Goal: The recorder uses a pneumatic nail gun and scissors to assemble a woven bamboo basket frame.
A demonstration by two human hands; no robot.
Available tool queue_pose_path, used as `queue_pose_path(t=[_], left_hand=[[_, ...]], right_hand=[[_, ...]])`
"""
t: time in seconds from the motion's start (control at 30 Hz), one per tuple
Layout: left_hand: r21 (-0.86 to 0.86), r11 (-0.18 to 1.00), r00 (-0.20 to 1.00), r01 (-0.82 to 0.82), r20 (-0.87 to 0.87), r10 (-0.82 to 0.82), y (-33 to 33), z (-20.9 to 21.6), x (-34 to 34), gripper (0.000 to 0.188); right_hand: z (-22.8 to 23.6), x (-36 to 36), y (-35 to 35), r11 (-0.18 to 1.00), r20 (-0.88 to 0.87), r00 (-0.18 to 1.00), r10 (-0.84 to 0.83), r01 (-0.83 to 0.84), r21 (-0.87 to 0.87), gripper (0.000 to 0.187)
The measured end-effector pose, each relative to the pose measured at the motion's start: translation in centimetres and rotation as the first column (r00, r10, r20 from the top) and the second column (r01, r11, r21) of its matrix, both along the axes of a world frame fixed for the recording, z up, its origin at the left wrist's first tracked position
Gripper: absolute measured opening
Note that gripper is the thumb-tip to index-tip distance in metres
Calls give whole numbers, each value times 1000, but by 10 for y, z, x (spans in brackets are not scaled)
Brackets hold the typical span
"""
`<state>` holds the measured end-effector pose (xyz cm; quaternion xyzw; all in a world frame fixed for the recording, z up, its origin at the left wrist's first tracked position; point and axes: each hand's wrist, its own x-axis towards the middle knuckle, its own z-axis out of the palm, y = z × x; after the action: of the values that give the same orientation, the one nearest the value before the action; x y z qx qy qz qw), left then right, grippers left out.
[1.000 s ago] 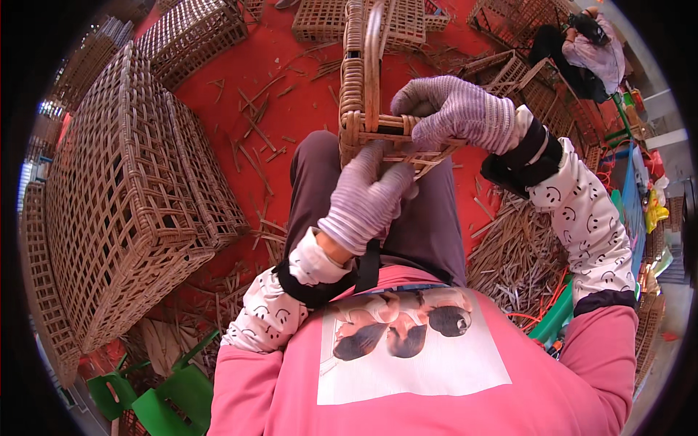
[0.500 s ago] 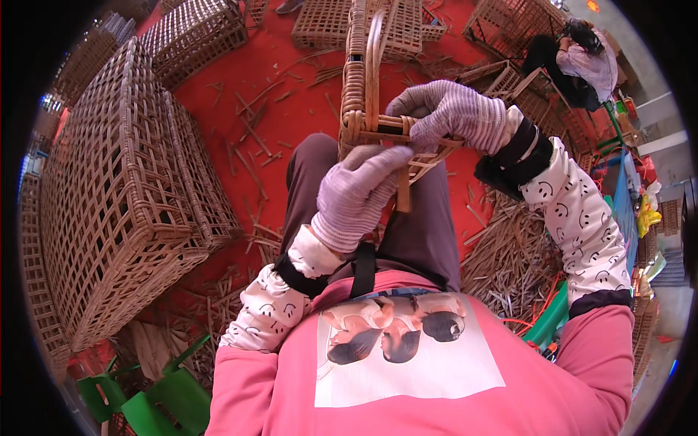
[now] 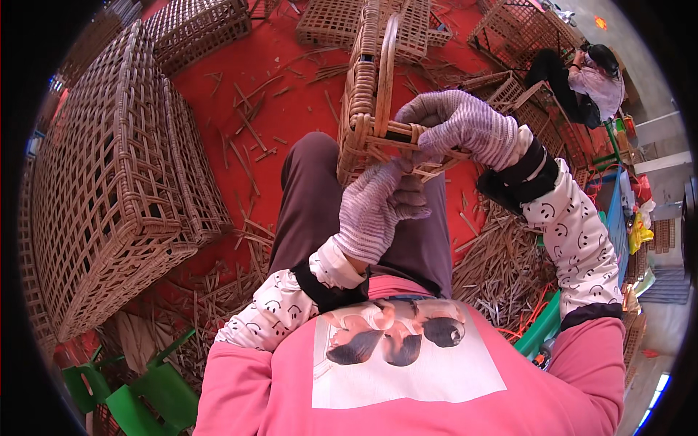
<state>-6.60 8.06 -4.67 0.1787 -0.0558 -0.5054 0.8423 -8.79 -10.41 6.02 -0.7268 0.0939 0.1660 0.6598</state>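
A small woven wicker basket (image 3: 361, 109) with a hoop handle rests on my lap, its open frame edge toward me. My left hand (image 3: 378, 207), in a striped knit glove, pinches a strand at the basket's near lower edge. My right hand (image 3: 462, 127), gloved the same way, clasps the basket's near rim from the right. Both hands touch the weaving where loose cane ends stick out.
A large wicker crate (image 3: 109, 182) stands at my left on the red floor. More woven crates (image 3: 334, 22) lie at the back. Cane scraps (image 3: 502, 269) pile at my right. Another person (image 3: 582, 80) sits at the far right. A green plastic chair (image 3: 138, 392) is lower left.
My left hand has dropped slightly and curled tighter on the basket's near edge. The right hand stays clasped on the rim. The view has shifted a little.
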Motion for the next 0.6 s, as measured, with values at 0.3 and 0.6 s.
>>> queue_pose_path(t=[0.3,0.6], left_hand=[[264,964,980,-35,196,-18,0,15,13,22],[66,786,324,-615,929,176,1,10,24,13]], right_hand=[[-3,-2,-2,1000,7,1000,-11,11,22,41],[-6,-2,3,999,91,994,-53,53,-5,35]])
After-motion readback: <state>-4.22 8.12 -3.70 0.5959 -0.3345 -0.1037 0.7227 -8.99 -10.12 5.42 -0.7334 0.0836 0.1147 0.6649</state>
